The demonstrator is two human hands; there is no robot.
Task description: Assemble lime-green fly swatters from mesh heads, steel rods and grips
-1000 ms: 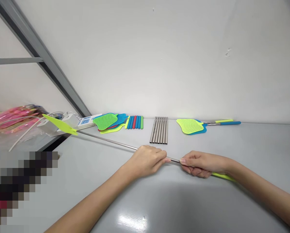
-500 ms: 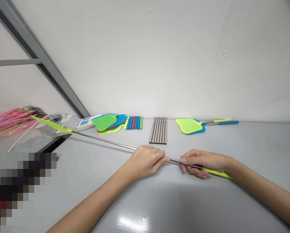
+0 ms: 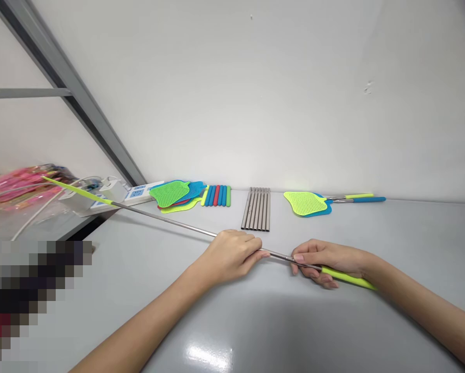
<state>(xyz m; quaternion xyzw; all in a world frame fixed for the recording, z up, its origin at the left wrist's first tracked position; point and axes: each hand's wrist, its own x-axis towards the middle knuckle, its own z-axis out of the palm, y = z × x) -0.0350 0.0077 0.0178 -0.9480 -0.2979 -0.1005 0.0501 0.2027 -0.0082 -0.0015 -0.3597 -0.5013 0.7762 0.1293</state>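
Note:
A long fly swatter (image 3: 166, 219) with a steel telescopic rod slants across the view above the table. Its yellow-green head, seen nearly edge-on, points to the far left, and its yellow-green grip lies at the right. My left hand (image 3: 234, 256) is closed around the middle of the rod. Nearer the grip, my right hand (image 3: 320, 261) pinches the rod between thumb and fingers, with the grip running under its palm and wrist. Beyond my hands lies a row of several steel tubes (image 3: 256, 210).
Along the wall lie stacked swatter heads (image 3: 170, 194), a row of coloured grips (image 3: 215, 196) and two swatters (image 3: 305, 203) with handles. At left are a power strip (image 3: 139, 193) with plugs, bagged pink items (image 3: 20, 186) and a grey metal frame (image 3: 84, 111). The grey table (image 3: 255, 321) reflects light.
The swatter's head has turned more edge-on and shifted slightly left. Both hands keep their hold on the rod, with slightly more of the grip showing. The view has shifted a little.

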